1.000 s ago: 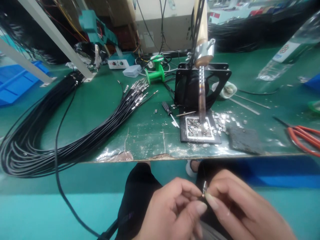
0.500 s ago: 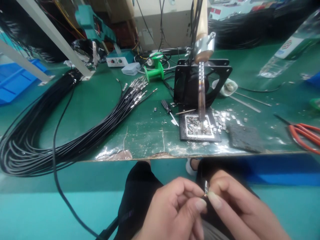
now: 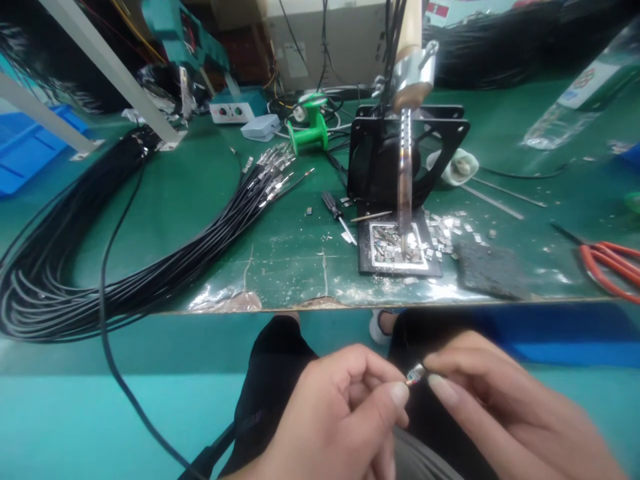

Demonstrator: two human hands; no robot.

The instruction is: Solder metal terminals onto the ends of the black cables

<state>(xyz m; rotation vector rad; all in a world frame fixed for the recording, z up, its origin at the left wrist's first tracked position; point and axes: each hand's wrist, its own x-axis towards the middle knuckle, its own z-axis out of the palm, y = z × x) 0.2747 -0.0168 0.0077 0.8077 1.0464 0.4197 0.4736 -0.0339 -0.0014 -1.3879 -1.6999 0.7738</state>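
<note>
While a soldering iron points down at a parts tray on the green bench, a small metal connector is worked by hand in front of the bench's edge, above dark trousers. The left hand pinches its near end between thumb and forefinger, where a touch of orange wire shows; the right hand has thumb and forefinger at the far end, though whether they grip it or merely brush it cannot be told.

This piece looks partway along: connector and wire appear to be together, but no finished joint can be made out, and the iron's tip is well apart. To the left, a thick bundle of black cables ends in clustered metal tips — seemingly completed ones — while loose metal bits beside the tray suggest parts left to use.

The connector's long axis runs aslant between the hands, its bright end pointing rightward and toward the bench, its wire end back into the left fingertips; any upward or downward tilt is hard to judge.
</note>
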